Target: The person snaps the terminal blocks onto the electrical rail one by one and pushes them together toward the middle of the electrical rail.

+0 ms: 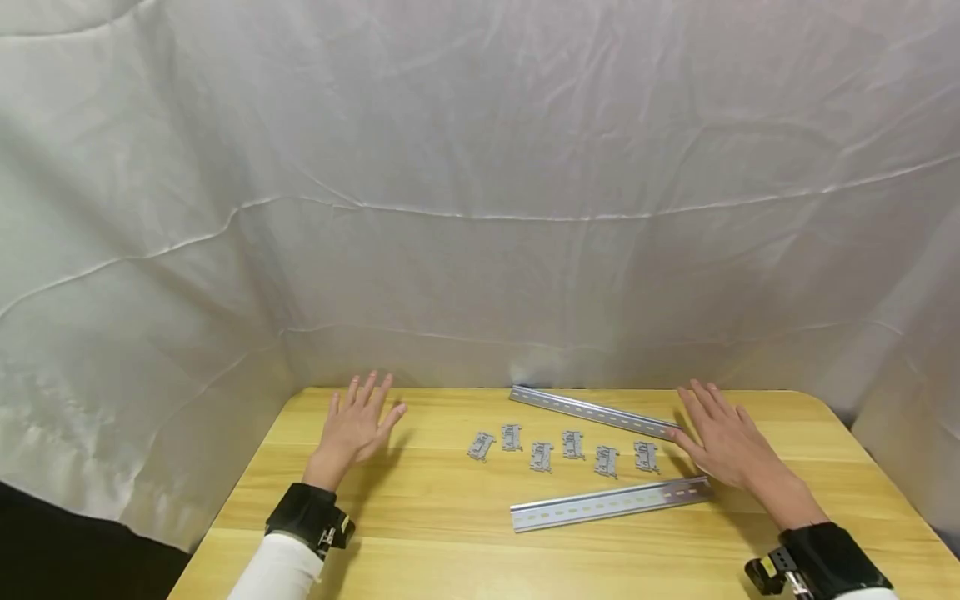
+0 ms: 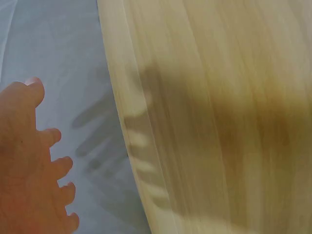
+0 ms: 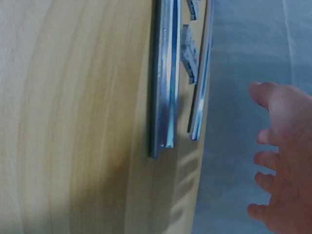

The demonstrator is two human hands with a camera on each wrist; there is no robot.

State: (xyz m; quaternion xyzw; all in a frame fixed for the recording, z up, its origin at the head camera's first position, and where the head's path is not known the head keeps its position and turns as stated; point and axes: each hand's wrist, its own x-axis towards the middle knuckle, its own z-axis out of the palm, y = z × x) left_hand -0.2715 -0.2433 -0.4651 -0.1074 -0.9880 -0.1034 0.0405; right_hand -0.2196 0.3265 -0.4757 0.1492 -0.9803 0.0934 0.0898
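My left hand (image 1: 358, 425) hovers over the left side of the table, its fingers spread and holding nothing. Over the right side, my right hand (image 1: 723, 437) is likewise held out with straight fingers, close to the right ends of two slotted metal DIN rails. The front rail (image 1: 611, 497) lies slightly slanted; the back rail (image 1: 592, 410) runs at an angle near the far edge. Between them several small grey DIN-rail terminal blocks (image 1: 541, 457) form a loose, staggered row. In the right wrist view, the hand (image 3: 292, 156) appears apart from both rails (image 3: 165, 78).
The wooden table (image 1: 420, 533) has a light grain and rounded far corners. A pale grey curtain (image 1: 465, 275) hangs behind it and along both sides. Black wrist straps with cameras (image 1: 307, 517) sit on both forearms.
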